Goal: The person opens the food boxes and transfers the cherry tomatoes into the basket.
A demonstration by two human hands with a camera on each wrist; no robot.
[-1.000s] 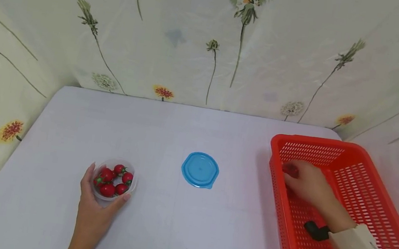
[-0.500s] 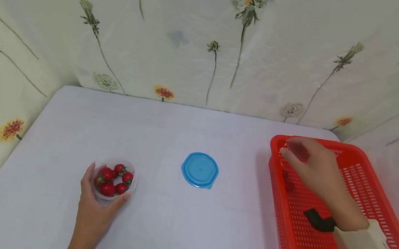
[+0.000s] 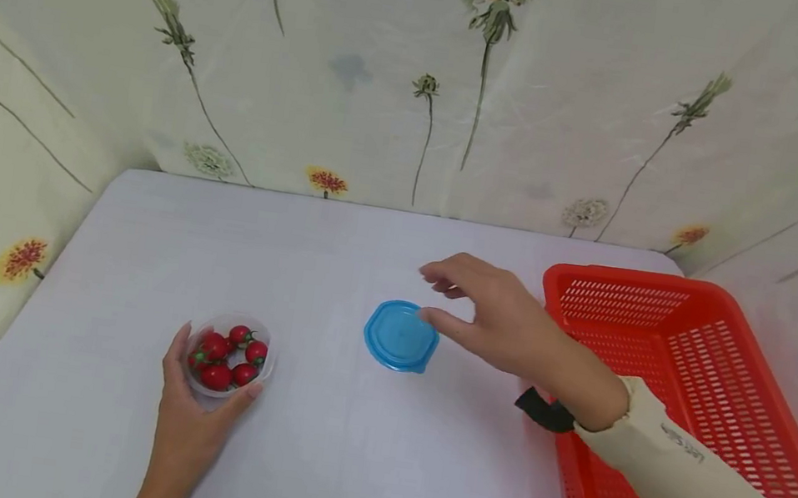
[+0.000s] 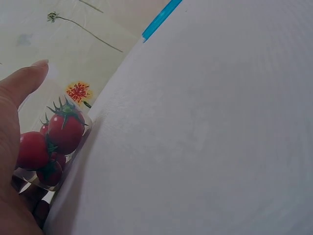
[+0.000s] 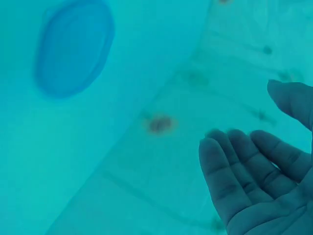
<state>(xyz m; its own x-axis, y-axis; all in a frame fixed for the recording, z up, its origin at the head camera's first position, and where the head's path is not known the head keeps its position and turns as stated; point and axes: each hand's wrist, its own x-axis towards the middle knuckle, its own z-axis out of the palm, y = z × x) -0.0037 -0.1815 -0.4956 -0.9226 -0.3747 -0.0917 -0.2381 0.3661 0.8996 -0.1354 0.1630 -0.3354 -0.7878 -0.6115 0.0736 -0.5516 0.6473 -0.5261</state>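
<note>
My left hand (image 3: 195,416) curls its fingers and thumb round a small clear plastic tub (image 3: 270,360) at the left of the table. Several red cherry tomatoes (image 3: 215,377) with green stems lie inside it; the left wrist view shows the tomatoes (image 4: 66,132) close up beside the thumb. Near the table's middle a blue lid (image 3: 398,337) lies flat. Just above and right of this lid hovers my right hand (image 3: 503,317), thumb and fingers apart with nothing between them. The right wrist view, tinted blue-green, shows its palm empty and the lid (image 5: 76,49) blurred.
A red perforated plastic basket (image 3: 737,327) stands at the table's right side, under my right forearm. A black strap (image 3: 546,411) hangs at the right wrist. Behind the white tabletop (image 3: 311,456) rises a flower-printed sheet (image 3: 387,113).
My right hand has come up out of the red basket and moved left to near the blue lid. The left hand, the tub and the lid stay in place.
</note>
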